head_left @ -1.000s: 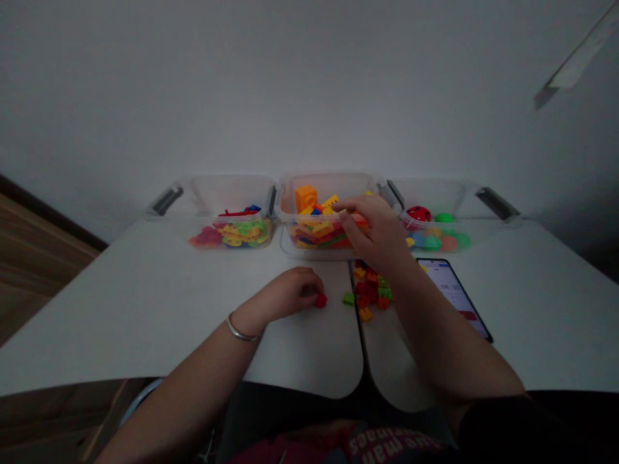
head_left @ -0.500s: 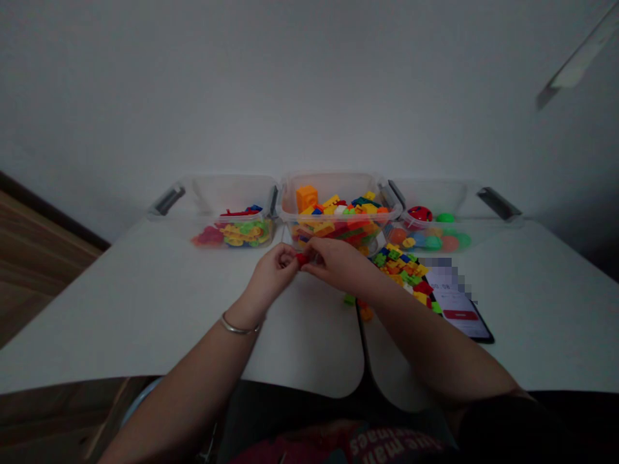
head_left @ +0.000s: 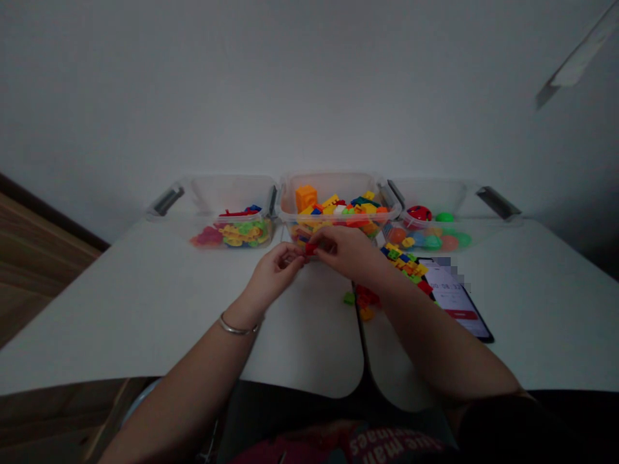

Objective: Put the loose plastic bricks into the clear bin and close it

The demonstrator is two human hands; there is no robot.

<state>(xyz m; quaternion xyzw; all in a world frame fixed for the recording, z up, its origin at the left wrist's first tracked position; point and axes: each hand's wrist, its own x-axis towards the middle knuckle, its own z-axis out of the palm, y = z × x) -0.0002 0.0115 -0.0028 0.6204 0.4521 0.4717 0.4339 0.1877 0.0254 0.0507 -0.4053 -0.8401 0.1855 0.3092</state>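
Observation:
A small red toy brick (head_left: pixel 311 248) is pinched between both hands, just in front of the middle clear bin (head_left: pixel 345 219). My left hand (head_left: pixel 276 267) has its thumb and fingertips closed at the brick's lower left edge. From the upper right, my right hand (head_left: pixel 345 251) grips the same brick between thumb and forefinger. Fingertips cover part of the brick, so its exact shape is hard to make out. Under and beside my right forearm lies a pile of small coloured bricks (head_left: pixel 406 264), partly hidden by the arm.
The middle bin holds bricks. A left bin (head_left: pixel 232 218) holds coloured plastic pieces, a right bin (head_left: pixel 425 223) coloured balls. A phone (head_left: pixel 464 309) showing a timer lies right of the pile. A gap (head_left: pixel 360 335) divides the white tabletop (head_left: pixel 309 341). Loose green brick (head_left: pixel 349 298) near the gap.
My right hand has shifted slightly up and away, and the red brick has moved a little up and right with it. More red bricks now show below my right wrist.

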